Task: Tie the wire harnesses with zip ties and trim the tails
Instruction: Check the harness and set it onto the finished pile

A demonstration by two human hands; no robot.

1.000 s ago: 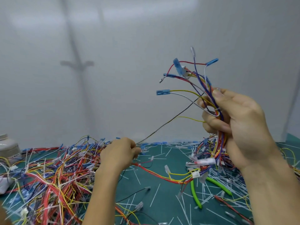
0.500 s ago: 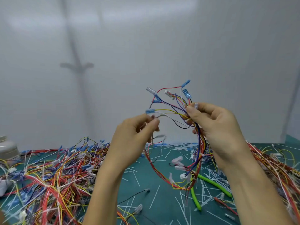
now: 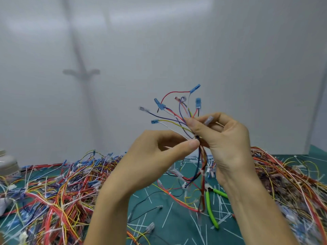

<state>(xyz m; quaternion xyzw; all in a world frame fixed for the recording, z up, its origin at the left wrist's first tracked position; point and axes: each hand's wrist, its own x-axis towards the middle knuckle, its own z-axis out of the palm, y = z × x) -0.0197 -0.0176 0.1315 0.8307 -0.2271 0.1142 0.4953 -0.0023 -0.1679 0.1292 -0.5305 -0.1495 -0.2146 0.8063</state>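
Head view, white wall [image 3: 230, 50], wire-strewn green mat [image 3: 177, 228], left hand [image 3: 152, 156] and right hand [image 3: 223, 138] pinching wire harness [image 3: 202, 157]

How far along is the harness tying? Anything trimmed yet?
Done: cut tie tails litter the mat, and the left pile shows white ties, so some harnesses look finished. In hand: one harness held up, gripped by the right hand and pinched by the left hand; can't tell if it's tied. Left: finish and trim it with the green cutters lying on the mat; right pile status unclear.
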